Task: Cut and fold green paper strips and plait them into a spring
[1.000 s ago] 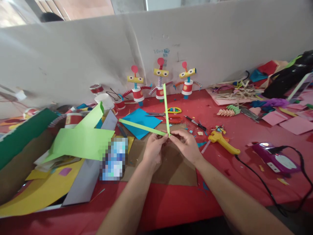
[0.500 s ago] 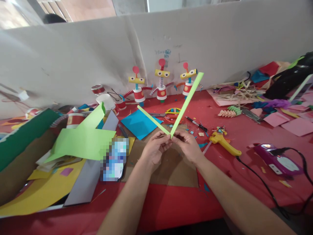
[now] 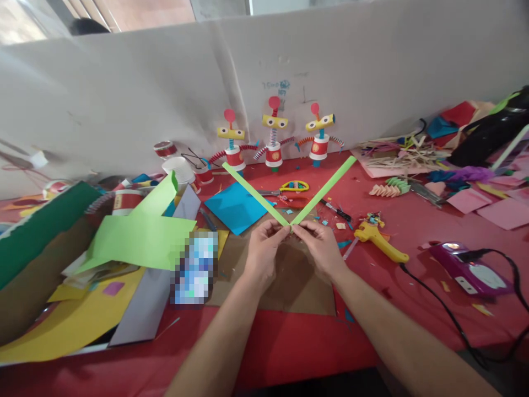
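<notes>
Light green paper strips (image 3: 324, 189) form a V, their lower ends meeting between my fingertips. My left hand (image 3: 266, 245) pinches the joint from the left, thumb on top. From the other side my right hand (image 3: 320, 245) pinches the same spot, its thumb almost touching the left one. Whether this is one folded strip or two joined strips I cannot tell. Both hands hover over a brown cardboard sheet (image 3: 285, 281). Behind the left strip lies a blue paper square (image 3: 239, 208), with yellow-handled scissors (image 3: 293, 186) beyond.
Three paper-cup robot figures (image 3: 273, 154) stand along the white partition (image 3: 165, 94). A yellow glue gun (image 3: 382, 242) and a purple power socket (image 3: 471, 275) with a cord lie right. At left are a phone (image 3: 196, 270), green paper (image 3: 140, 240) and a box (image 3: 45, 237) of scraps.
The right arm of the green V has swung outward and lower, so the V is wider and more even. My hands stay together at its point, with the fingers slightly shifted.
</notes>
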A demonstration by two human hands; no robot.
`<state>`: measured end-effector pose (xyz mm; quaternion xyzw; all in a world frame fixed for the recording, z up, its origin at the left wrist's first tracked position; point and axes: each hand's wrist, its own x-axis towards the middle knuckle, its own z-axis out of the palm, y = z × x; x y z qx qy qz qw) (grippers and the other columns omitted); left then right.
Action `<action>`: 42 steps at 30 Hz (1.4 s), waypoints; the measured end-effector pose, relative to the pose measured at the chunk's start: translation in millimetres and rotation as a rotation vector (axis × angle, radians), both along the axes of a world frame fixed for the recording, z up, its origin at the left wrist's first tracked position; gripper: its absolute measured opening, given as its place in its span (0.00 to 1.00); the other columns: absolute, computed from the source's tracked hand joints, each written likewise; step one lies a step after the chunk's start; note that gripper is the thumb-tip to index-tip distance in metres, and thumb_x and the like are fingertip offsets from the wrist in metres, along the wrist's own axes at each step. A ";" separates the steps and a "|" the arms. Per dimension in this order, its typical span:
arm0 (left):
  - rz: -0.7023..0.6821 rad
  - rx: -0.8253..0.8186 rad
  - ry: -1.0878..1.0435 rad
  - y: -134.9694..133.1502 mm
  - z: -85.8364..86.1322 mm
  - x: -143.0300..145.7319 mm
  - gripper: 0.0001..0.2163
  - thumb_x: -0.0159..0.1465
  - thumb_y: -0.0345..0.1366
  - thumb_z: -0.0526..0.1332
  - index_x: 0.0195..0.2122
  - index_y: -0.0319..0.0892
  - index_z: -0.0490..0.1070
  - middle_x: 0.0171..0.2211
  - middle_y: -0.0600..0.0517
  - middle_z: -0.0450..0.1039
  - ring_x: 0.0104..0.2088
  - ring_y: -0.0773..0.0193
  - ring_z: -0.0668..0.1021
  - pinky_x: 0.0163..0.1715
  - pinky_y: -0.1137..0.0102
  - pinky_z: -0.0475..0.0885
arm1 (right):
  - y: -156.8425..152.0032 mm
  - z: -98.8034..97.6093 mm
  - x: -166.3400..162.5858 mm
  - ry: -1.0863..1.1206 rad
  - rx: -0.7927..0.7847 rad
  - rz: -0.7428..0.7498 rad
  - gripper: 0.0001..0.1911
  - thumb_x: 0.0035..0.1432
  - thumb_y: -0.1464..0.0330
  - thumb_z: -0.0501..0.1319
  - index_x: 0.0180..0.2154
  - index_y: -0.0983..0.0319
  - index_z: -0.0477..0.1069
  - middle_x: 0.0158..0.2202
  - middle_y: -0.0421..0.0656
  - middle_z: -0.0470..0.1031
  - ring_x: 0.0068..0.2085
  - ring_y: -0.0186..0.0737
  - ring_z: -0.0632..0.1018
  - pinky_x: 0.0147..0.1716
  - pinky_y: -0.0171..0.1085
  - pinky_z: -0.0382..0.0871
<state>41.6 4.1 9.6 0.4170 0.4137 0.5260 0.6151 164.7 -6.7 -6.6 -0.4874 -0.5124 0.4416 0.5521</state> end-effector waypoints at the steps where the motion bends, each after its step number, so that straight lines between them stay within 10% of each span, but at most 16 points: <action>1: 0.016 0.028 0.038 0.1 -2.2 0.6 0.05 0.51 0.34 0.64 0.28 0.38 0.71 0.23 0.55 0.70 0.25 0.71 0.71 0.30 0.74 0.66 | -0.1 0.4 0.6 -0.031 0.000 -0.007 0.12 0.52 0.60 0.59 0.26 0.62 0.73 0.24 0.40 0.72 0.28 0.36 0.70 0.29 0.34 0.63; 22: 0.143 -0.096 -0.040 -5.2 -8.6 10.8 0.05 0.48 0.32 0.66 0.22 0.37 0.70 0.19 0.54 0.71 0.22 0.71 0.71 0.27 0.75 0.65 | 5.9 -7.8 3.9 0.174 -0.152 0.028 0.09 0.46 0.61 0.64 0.26 0.60 0.73 0.22 0.37 0.71 0.26 0.34 0.69 0.29 0.35 0.61; 42: -0.070 -0.345 -0.228 6.2 -16.0 -4.0 0.07 0.47 0.26 0.68 0.24 0.37 0.69 0.24 0.54 0.72 0.28 0.70 0.77 0.36 0.72 0.75 | 12.0 -8.2 11.3 0.157 -0.235 0.103 0.10 0.41 0.62 0.66 0.25 0.62 0.74 0.20 0.37 0.70 0.23 0.31 0.66 0.24 0.33 0.58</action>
